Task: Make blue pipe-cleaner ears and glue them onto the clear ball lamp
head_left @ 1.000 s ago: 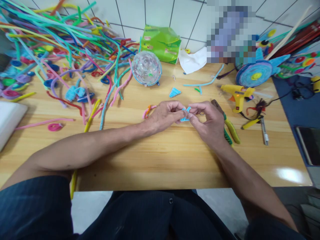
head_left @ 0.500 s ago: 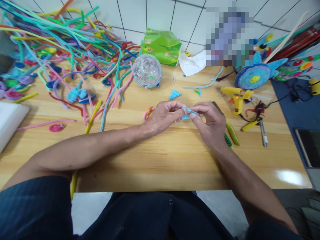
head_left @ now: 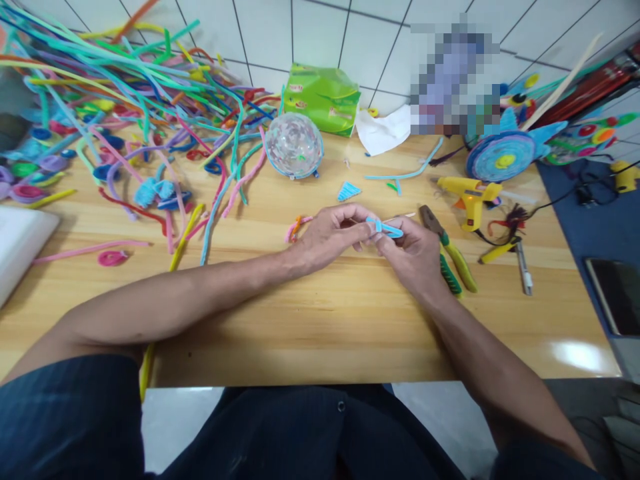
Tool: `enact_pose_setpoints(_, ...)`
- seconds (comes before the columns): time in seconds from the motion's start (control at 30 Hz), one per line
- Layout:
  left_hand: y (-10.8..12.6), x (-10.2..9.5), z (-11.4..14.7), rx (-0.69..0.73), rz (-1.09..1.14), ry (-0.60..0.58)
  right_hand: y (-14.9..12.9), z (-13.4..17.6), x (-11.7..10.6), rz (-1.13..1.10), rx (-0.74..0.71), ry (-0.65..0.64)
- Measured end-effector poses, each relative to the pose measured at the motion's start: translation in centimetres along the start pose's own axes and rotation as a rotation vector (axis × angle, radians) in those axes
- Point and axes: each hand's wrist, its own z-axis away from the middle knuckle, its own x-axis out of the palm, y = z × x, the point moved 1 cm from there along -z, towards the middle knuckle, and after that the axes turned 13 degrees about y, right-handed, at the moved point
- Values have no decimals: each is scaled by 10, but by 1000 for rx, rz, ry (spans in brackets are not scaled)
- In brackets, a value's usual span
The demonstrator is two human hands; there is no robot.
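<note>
A bent light-blue pipe cleaner [head_left: 392, 230] is pinched between both hands over the middle of the table. My left hand [head_left: 334, 233] grips its left end between thumb and fingers. My right hand [head_left: 411, 255] closes on the other side, thumb underneath. Just beyond the hands lies a small blue triangle of pipe cleaner [head_left: 349, 192]. Pliers [head_left: 453, 250] with green and yellow handles rest beside my right hand. An orange and pink twisted piece [head_left: 296, 229] lies left of my left hand.
Many coloured pipe cleaners [head_left: 150, 100] heap at the back left. A clear dome [head_left: 295, 147] and a green packet [head_left: 321, 100] stand at the back. On the right are a yellow glue gun [head_left: 467, 199], a blue round fish-like craft [head_left: 501, 157] and a cutter knife [head_left: 525, 267].
The blue pipe cleaner has turned in the fingers and shows a narrow loop pointing right. My right hand has shifted slightly left and down, uncovering the pliers' head.
</note>
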Motion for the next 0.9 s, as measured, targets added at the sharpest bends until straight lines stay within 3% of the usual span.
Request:
enact_pose_setpoints(0.33, 2, 1, 1, 21, -4, -28, -7, -2, -2, 35, -29, 29)
enact_pose_setpoints(0.6, -4, -3, -3, 56, -37, -46, -7, -2, -6, 15, 39, -67)
enact_pose_setpoints(0.9, -12, -4, -7, 81, -27, -43, -2, 1, -5, -43, 54, -67)
